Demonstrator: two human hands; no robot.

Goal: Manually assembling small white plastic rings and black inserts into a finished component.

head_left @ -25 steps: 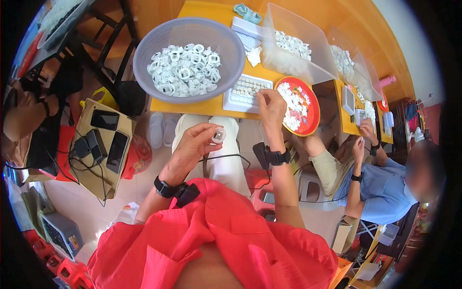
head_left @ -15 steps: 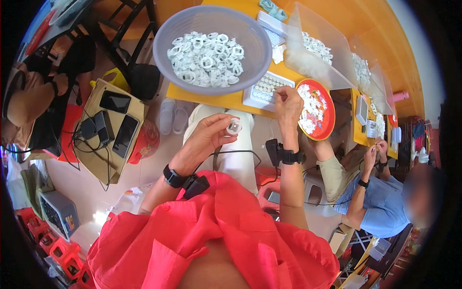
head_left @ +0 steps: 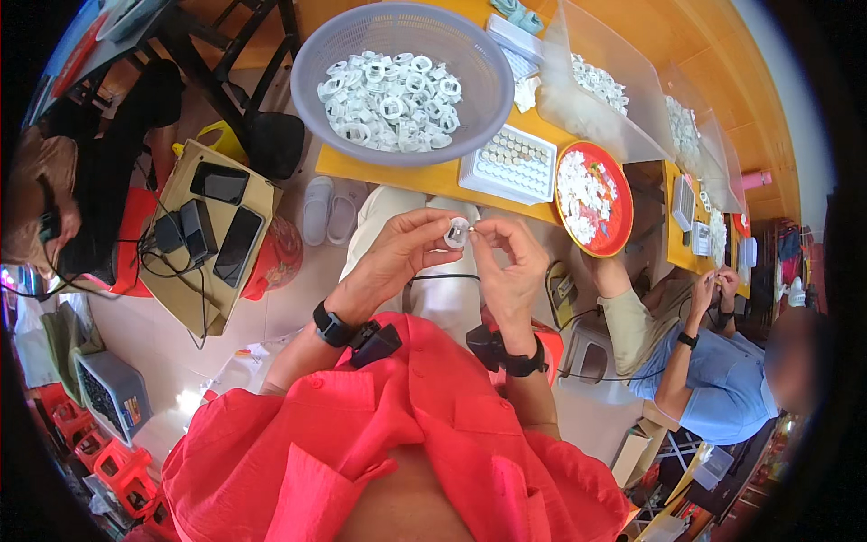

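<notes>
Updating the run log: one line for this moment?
left hand: holds white ring part | right hand: pinches small piece at it | grey basket: full

We have drawn our right hand (head_left: pixel 510 262) back from the red tray (head_left: pixel 614 194) to the white ring (head_left: pixel 457 233) our left hand (head_left: pixel 397 253) holds

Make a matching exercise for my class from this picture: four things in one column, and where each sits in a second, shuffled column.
Things:
1. grey basket
2. red tray
3. small white ring part
4. black phones

Places:
A. pinched between the left hand and right hand
B. on a brown board beside the table
C. on the yellow table, full of white parts
D. at the table edge, right of the white grid tray

Pairs: 1-C, 2-D, 3-A, 4-B
</notes>
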